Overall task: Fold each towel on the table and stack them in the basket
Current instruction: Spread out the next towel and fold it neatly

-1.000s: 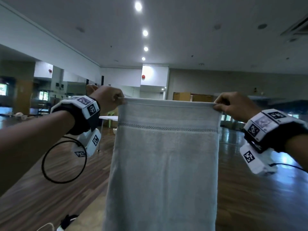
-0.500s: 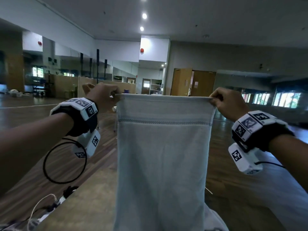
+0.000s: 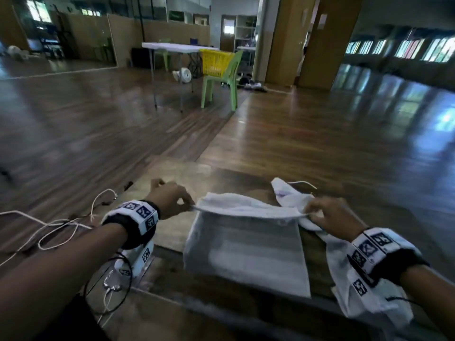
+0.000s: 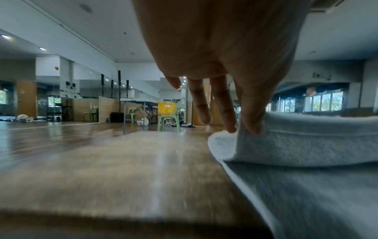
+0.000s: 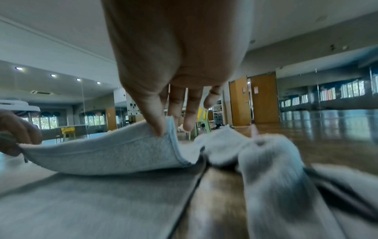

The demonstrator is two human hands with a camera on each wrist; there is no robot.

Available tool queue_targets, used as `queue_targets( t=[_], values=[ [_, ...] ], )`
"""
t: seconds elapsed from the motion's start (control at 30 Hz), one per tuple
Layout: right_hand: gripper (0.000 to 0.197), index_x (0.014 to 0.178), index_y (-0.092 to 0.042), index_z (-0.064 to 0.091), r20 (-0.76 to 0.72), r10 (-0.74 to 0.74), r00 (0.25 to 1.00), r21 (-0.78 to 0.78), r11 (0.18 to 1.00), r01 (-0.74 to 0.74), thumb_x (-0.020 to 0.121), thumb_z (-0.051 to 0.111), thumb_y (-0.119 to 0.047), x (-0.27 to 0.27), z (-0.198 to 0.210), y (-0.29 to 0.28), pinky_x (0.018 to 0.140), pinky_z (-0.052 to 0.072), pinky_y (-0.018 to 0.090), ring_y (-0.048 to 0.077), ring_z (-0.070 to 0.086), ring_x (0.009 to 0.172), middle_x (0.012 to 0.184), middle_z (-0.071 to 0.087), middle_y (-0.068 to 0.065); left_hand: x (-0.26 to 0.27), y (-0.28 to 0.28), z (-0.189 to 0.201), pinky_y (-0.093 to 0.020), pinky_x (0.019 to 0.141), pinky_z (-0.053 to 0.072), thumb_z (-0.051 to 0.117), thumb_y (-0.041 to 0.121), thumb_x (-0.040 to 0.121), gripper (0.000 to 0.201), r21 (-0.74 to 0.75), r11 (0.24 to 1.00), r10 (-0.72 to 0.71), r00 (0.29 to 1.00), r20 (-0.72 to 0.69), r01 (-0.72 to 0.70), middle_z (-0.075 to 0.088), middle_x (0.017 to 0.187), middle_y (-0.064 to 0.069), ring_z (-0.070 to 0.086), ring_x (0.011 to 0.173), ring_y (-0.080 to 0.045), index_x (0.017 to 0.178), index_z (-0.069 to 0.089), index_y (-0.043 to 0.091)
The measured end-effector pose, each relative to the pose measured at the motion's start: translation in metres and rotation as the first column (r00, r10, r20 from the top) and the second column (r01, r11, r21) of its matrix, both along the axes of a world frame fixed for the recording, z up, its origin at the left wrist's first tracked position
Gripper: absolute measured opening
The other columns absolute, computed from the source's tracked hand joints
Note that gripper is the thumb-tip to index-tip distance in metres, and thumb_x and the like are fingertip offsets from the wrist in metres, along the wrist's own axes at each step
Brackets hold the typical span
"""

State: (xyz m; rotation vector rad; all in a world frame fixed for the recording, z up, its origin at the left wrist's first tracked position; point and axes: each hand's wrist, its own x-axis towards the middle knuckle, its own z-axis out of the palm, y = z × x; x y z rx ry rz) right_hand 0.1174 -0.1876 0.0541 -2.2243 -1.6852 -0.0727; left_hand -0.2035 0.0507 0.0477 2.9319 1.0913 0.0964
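A pale grey towel (image 3: 246, 252) lies on the wooden table (image 3: 172, 168) with its top edge doubled over towards me. My left hand (image 3: 172, 200) pinches the left corner of that edge (image 4: 241, 131). My right hand (image 3: 330, 215) pinches the right corner (image 5: 163, 129). The corners hang a little above the lower layer, so the fold sags between my hands. A second, crumpled white towel (image 3: 344, 274) lies beside it on the right, partly under my right wrist (image 5: 272, 169). A yellow basket (image 3: 215, 62) stands on a green chair far across the room.
White and black cables (image 3: 61, 230) lie on the table's left side near my left forearm. A white folding table (image 3: 177, 48) and the green chair (image 3: 219, 89) stand far off on the wooden floor. The table's near edge runs below the towel.
The towel hung upright at chest height from both hands; now both hands have come down and laid it on the table, its top edge folded over. My head has tilted down.
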Motion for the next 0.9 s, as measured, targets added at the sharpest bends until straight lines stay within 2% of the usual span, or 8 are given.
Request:
queue_targets(
  t=[0.1, 0.2, 0.27, 0.37, 0.47, 0.6, 0.73, 0.9],
  values=[
    [0.013, 0.080, -0.026, 0.075, -0.054, 0.001, 0.999, -0.243, 0.970, -0.014, 0.074, 0.070, -0.015, -0.003, -0.047, -0.018, 0.084, 0.051, 0.037, 0.013, 0.068, 0.081, 0.087, 0.074, -0.007, -0.001, -0.014, -0.045, -0.038, 0.090, 0.017, 0.054, 0.052, 0.086, 0.020, -0.084, 0.996, -0.039, 0.988, -0.146, 0.027, 0.062, 0.104, 0.020, 0.051, 0.104, -0.007, 0.095, 0.068, 0.041],
    [0.013, 0.083, -0.029, 0.076, -0.116, 0.085, 0.990, -0.355, 0.927, -0.121, 0.078, 0.068, -0.021, -0.005, -0.076, -0.029, 0.087, 0.049, 0.037, -0.004, 0.059, 0.079, 0.082, 0.063, -0.029, 0.001, -0.018, -0.075, -0.038, 0.088, 0.013, 0.052, 0.041, 0.087, 0.020, -0.111, 0.992, -0.080, 0.957, -0.279, 0.051, 0.065, 0.101, 0.014, 0.052, 0.101, -0.009, 0.094, 0.069, 0.033],
    [0.015, 0.083, -0.033, 0.076, -0.095, 0.137, 0.986, -0.401, 0.901, -0.164, 0.080, 0.066, -0.022, -0.002, -0.089, -0.030, 0.089, 0.046, 0.037, -0.014, 0.046, 0.078, 0.077, 0.051, -0.038, 0.006, -0.015, -0.083, -0.038, 0.083, 0.011, 0.049, 0.034, 0.086, 0.022, -0.077, 0.995, -0.079, 0.956, -0.284, 0.059, 0.066, 0.097, 0.011, 0.055, 0.098, -0.011, 0.093, 0.069, 0.029],
    [0.019, 0.082, -0.039, 0.075, -0.017, 0.121, 0.993, -0.423, 0.899, -0.116, 0.081, 0.062, -0.024, 0.003, -0.093, -0.022, 0.096, 0.038, 0.044, -0.003, 0.051, 0.090, 0.089, 0.063, -0.029, 0.015, -0.011, -0.083, -0.039, 0.087, 0.014, 0.045, 0.030, 0.086, 0.023, -0.048, 0.996, -0.079, 0.957, -0.278, 0.068, 0.065, 0.095, 0.011, 0.052, 0.095, -0.012, 0.091, 0.068, 0.028],
    [0.020, 0.087, -0.040, 0.074, 0.073, 0.073, 0.995, -0.432, 0.901, -0.035, 0.084, 0.059, -0.026, 0.003, -0.086, -0.009, 0.097, 0.032, 0.041, 0.009, 0.055, 0.106, 0.104, 0.067, -0.019, 0.026, -0.008, -0.082, -0.039, 0.092, 0.015, 0.044, 0.028, 0.087, 0.024, -0.026, 1.000, -0.019, 0.974, -0.226, 0.014, 0.065, 0.095, 0.010, 0.055, 0.096, -0.014, 0.090, 0.068, 0.027],
    [0.019, 0.088, -0.040, 0.073, 0.098, -0.030, 0.995, -0.404, 0.912, 0.067, 0.086, 0.059, -0.027, 0.009, -0.084, -0.002, 0.095, 0.031, 0.040, 0.011, 0.056, 0.107, 0.105, 0.067, -0.016, 0.037, -0.011, -0.084, -0.040, 0.093, 0.020, 0.046, 0.026, 0.087, 0.022, 0.012, 1.000, 0.031, 0.982, -0.186, -0.029, 0.062, 0.088, 0.007, 0.057, 0.092, -0.017, 0.075, 0.064, 0.026],
    [0.018, 0.096, -0.039, 0.071, 0.128, -0.049, 0.991, -0.373, 0.923, 0.094, 0.086, 0.059, -0.030, 0.013, -0.083, -0.009, 0.092, 0.030, 0.038, 0.012, 0.056, 0.104, 0.102, 0.067, -0.013, 0.034, -0.010, -0.084, -0.039, 0.093, 0.022, 0.047, 0.027, 0.091, 0.022, 0.024, 0.999, -0.017, 0.979, -0.204, 0.023, 0.064, 0.095, 0.009, 0.057, 0.097, -0.016, 0.094, 0.067, 0.035],
    [0.011, 0.085, -0.027, 0.074, 0.105, -0.058, 0.993, -0.109, 0.992, 0.070, 0.076, 0.073, -0.019, 0.008, -0.082, -0.034, 0.084, 0.032, 0.038, 0.019, 0.061, 0.089, 0.086, 0.069, -0.007, 0.019, -0.016, -0.073, -0.031, 0.092, 0.026, 0.047, 0.038, 0.094, 0.024, -0.006, 0.999, -0.043, 0.996, -0.076, 0.042, 0.067, 0.109, 0.013, 0.059, 0.101, -0.012, 0.110, 0.064, 0.041]
  ],
)
